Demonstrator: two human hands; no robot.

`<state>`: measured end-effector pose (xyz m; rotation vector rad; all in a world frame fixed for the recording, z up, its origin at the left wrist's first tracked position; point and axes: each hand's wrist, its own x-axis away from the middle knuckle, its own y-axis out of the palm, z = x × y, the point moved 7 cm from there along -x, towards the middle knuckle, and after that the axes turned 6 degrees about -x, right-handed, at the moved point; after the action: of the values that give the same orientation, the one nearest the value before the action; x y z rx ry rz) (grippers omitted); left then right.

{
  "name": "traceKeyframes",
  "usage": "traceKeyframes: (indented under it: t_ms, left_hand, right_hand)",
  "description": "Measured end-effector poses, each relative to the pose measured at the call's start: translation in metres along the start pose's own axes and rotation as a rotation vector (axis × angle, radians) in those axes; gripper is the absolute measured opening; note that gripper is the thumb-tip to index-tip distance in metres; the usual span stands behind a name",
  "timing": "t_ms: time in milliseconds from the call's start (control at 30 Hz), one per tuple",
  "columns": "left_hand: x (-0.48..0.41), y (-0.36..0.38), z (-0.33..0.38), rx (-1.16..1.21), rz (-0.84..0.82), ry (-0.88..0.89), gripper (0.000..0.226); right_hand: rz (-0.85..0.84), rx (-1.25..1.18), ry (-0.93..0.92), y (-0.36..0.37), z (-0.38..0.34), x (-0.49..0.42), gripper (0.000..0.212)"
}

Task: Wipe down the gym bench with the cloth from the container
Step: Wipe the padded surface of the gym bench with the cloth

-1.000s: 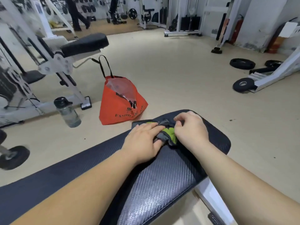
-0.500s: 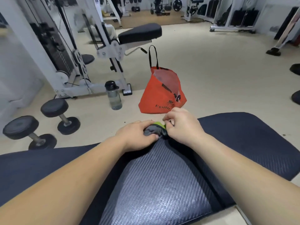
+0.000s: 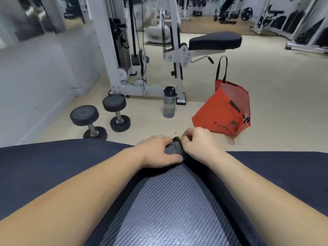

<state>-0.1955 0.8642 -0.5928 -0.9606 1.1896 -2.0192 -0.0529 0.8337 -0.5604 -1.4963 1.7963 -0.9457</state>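
Observation:
A dark padded gym bench (image 3: 168,206) fills the lower half of the view, running left to right. At its far edge a small grey cloth (image 3: 173,150) with a lime-green trim is bunched between both hands. My left hand (image 3: 158,153) presses on the cloth's left side, fingers curled over it. My right hand (image 3: 198,144) pinches the cloth's right top edge. Most of the cloth is hidden under the fingers. An open red tote bag (image 3: 225,112) sits on the floor just beyond the bench, to the right of my hands.
A clear water bottle (image 3: 169,102) with a black lid stands on the floor ahead. Two black dumbbells (image 3: 99,116) lie to the left. A white cable machine (image 3: 131,50) with a black padded seat (image 3: 214,40) stands behind. A grey wall lies to the left.
Both hands have slid the bunched cloth leftward along the bench's far edge, away from its right end. The camera has turned left; the dumbbells and machine have come into view.

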Motion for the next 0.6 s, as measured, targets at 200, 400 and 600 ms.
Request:
traceKeyframes:
  t_ms: [200,400,600]
  left_hand:
    - [0.010,-0.007,-0.005,-0.095,-0.031,-0.004,0.061]
    - [-0.007,-0.003,0.010,-0.108,-0.073,-0.031,0.056]
    - [-0.007,-0.008,0.018,-0.077,0.058,-0.011,0.037]
  right_hand:
    - [-0.075,0.034,0.002,0.015,-0.031,-0.012,0.023]
    - [-0.081,0.049,0.146,-0.006,0.015,-0.013,0.041]
    - [-0.079,-0.003,0.128,-0.012,0.027,-0.018,0.044]
